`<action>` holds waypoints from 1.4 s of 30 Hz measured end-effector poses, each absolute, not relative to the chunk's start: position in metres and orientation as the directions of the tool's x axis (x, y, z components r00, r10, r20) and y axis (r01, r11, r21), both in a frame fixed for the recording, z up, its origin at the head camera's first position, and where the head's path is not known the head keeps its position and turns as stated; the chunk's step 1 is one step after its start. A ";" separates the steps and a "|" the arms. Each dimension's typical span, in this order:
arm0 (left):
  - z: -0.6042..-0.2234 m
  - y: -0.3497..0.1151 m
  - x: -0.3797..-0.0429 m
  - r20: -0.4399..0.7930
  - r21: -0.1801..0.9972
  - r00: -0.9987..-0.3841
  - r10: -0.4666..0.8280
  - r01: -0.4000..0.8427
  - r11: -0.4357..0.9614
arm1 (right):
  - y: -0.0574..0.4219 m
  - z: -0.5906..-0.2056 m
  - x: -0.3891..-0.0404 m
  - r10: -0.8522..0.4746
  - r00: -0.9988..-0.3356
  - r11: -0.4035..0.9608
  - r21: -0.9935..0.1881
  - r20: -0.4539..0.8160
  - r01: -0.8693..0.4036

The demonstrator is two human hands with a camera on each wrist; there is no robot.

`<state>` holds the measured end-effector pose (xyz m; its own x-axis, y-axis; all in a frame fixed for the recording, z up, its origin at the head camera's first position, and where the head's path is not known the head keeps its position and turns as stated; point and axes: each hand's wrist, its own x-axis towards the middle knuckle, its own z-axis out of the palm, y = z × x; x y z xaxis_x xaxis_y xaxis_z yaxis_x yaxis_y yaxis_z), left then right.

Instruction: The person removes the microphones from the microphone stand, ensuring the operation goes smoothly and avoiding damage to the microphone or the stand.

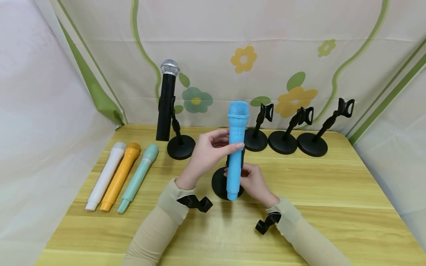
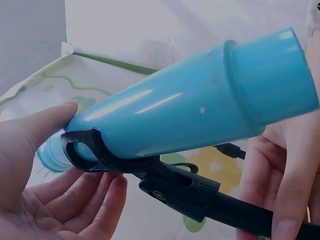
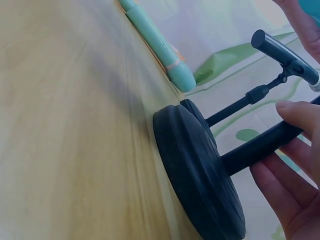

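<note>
A blue microphone stands steeply tilted, head up, in the clip of a black microphone stand. My left hand holds the microphone near its head, thumb across the front and the other fingers behind. Below, my right hand grips the stand's post; the right wrist view shows thumb and fingers around the post just above the round base. In the left wrist view the clip wraps the blue handle, whose lower end points toward the right hand.
At left lie a white microphone, an orange microphone and a mint-green microphone. Behind them, a black microphone with a silver head sits on a stand. Three bare stands line the back right, before a flowered cloth.
</note>
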<state>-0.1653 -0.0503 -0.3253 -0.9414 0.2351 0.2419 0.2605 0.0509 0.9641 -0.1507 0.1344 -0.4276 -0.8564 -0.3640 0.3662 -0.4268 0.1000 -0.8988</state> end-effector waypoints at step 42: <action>-0.325 -0.042 -0.171 0.314 0.946 -0.926 0.208 0.325 0.018 | 0.138 -0.423 -0.155 -0.440 -0.823 0.120 -0.885 0.359 -0.450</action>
<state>-0.1705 -0.0425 -0.3254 -0.9264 0.2078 0.3140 0.3245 0.0177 0.9457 -0.1549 0.1383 -0.4233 -0.8232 -0.4396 0.3594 -0.4505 0.1202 -0.8847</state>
